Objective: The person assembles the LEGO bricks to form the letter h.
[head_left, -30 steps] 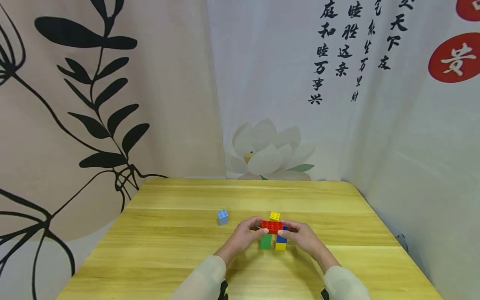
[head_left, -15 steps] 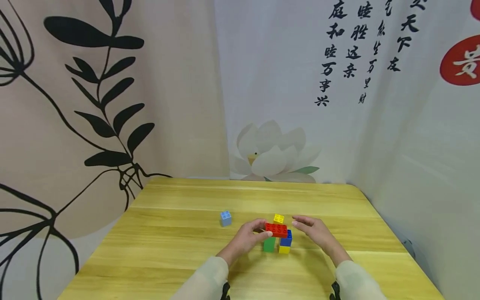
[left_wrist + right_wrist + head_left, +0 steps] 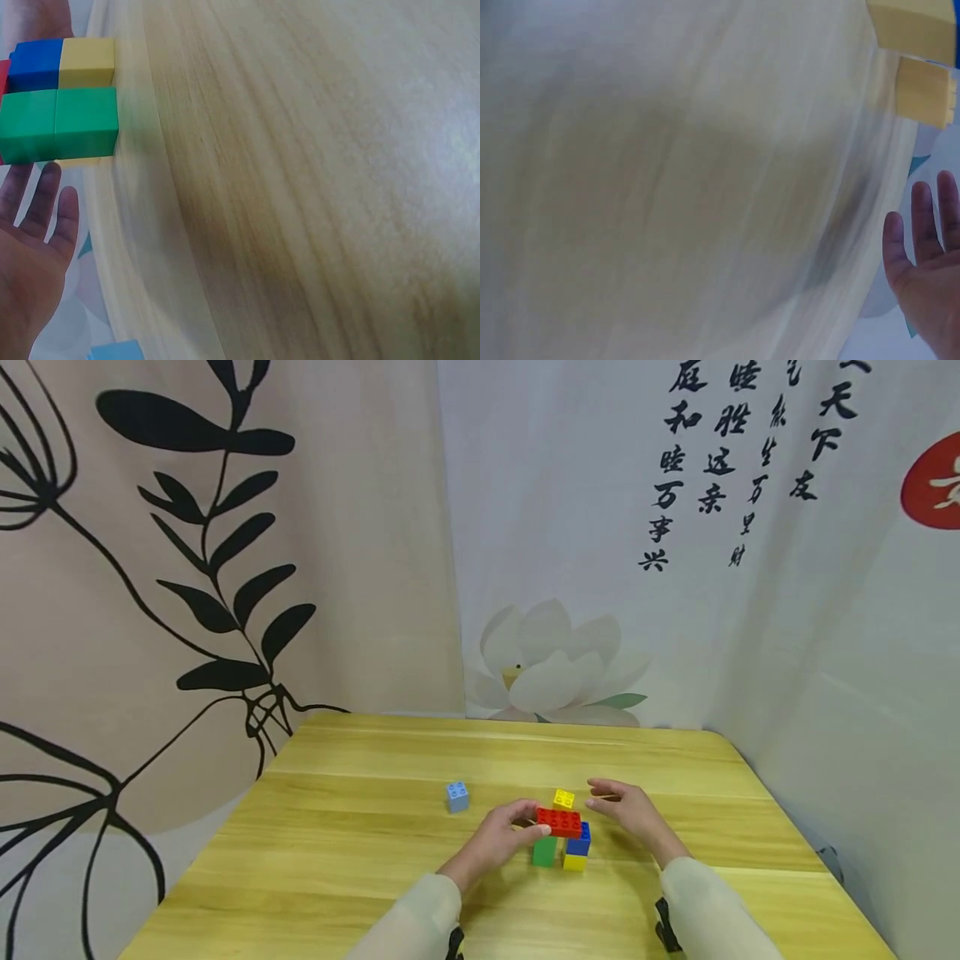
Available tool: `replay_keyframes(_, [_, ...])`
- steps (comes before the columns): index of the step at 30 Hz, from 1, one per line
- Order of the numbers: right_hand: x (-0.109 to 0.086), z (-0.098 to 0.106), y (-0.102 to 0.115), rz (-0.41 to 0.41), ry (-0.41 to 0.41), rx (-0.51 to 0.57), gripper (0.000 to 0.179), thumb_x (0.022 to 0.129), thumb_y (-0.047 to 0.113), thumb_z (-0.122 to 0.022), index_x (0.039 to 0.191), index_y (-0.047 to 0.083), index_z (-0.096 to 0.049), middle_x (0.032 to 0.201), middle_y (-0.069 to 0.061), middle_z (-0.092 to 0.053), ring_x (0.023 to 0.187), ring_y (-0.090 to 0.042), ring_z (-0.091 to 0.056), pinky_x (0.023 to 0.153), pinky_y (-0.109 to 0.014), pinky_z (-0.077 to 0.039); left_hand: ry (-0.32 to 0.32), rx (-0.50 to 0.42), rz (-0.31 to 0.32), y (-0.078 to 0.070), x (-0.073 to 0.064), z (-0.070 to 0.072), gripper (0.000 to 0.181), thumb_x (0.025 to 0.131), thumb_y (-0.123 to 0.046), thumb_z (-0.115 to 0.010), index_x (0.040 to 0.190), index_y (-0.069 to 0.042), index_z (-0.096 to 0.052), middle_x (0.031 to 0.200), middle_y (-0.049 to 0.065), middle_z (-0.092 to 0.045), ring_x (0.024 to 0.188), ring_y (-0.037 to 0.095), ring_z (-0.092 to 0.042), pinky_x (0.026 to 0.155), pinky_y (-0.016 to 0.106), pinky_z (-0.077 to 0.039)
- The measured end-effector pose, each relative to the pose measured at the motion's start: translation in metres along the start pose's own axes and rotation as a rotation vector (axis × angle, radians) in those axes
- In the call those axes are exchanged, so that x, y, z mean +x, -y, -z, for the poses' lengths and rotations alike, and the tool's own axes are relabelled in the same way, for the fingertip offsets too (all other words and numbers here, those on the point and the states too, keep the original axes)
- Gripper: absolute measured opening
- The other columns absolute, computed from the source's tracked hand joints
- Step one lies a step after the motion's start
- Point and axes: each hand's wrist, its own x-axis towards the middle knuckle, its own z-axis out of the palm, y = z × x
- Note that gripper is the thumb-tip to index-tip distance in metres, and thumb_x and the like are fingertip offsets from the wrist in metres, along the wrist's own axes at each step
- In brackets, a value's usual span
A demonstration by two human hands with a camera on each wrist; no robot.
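A red brick [image 3: 558,822] bridges two short stacks. Its left end is pinched between the thumb and fingers of my left hand [image 3: 497,839]. Under that end stand the green bricks [image 3: 58,125], two in a stack. The right end sits over a blue brick [image 3: 578,841], which stands on a yellow brick [image 3: 575,862]. My right hand [image 3: 628,812] hovers to the right with relaxed fingers, touching nothing. Nearest to it is a second yellow brick [image 3: 564,799] behind the structure. In the right wrist view, the right hand's fingers [image 3: 924,225] are spread and extended.
A light blue brick [image 3: 457,797] lies by itself to the left, behind the left hand. The wooden table [image 3: 315,860] spreads around the bricks. A printed curtain [image 3: 375,527] hangs behind the table's far edge.
My right hand has released the right end of the red brick and moved right and back. My left hand keeps its pinch on the brick. The head view has shifted slightly.
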Motion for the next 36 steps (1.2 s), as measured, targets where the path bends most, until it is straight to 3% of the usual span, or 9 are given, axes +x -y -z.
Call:
replay_keyframes(9, [0.01,-0.012,-0.006,-0.035,0.025,0.015,0.051,0.092,0.028,-0.073,0.136,0.006,-0.059,0.127,-0.013,-0.063,0.114,-0.033,-0.059,0.099,-0.052,-0.046,0.023,-0.028,-0.01,0.001,-0.001,-0.001,0.025,0.095,-0.038,-0.067,0.116,-0.024,-0.067,0.105,-0.011,-0.067,0.101,0.013,-0.058,0.089,0.044,-0.048])
replay_keyframes(16, [0.012,-0.022,-0.008,-0.054,0.039,0.09,0.045,0.091,0.02,-0.074,0.133,0.007,-0.062,0.125,-0.009,-0.064,0.111,-0.027,-0.06,0.096,-0.048,-0.048,0.036,-0.036,-0.025,0.001,-0.001,-0.003,0.024,0.096,-0.037,-0.066,0.116,-0.024,-0.067,0.105,-0.012,-0.067,0.1,0.013,-0.058,0.088,0.042,-0.049])
replay_keyframes(27, [0.015,-0.026,-0.011,-0.052,0.017,0.014,0.036,0.092,0.016,-0.072,0.127,0.007,-0.066,0.12,-0.007,-0.067,0.108,-0.025,-0.06,0.097,-0.05,-0.047,0.031,-0.039,-0.014,-0.001,-0.001,-0.004,0.022,0.096,-0.036,-0.067,0.113,-0.024,-0.067,0.103,-0.01,-0.067,0.099,0.013,-0.058,0.085,0.039,-0.05])
replay_keyframes(34, [0.011,-0.021,-0.004,-0.091,0.049,0.178,0.038,0.094,0.015,-0.07,0.13,0.006,-0.063,0.121,-0.008,-0.065,0.104,-0.024,-0.061,0.089,-0.042,-0.053,0.02,-0.036,-0.015,0.002,0.0,-0.001,0.022,0.096,-0.037,-0.067,0.114,-0.024,-0.068,0.104,-0.01,-0.066,0.1,0.013,-0.058,0.085,0.041,-0.05])
replay_keyframes(36, [0.011,-0.018,-0.001,-0.088,0.04,0.172,0.037,0.094,0.017,-0.071,0.129,0.008,-0.064,0.121,-0.007,-0.065,0.104,-0.024,-0.062,0.09,-0.041,-0.053,0.016,-0.03,-0.017,0.003,0.0,0.0,0.023,0.096,-0.038,-0.067,0.114,-0.024,-0.068,0.105,-0.011,-0.067,0.1,0.013,-0.058,0.086,0.041,-0.05])
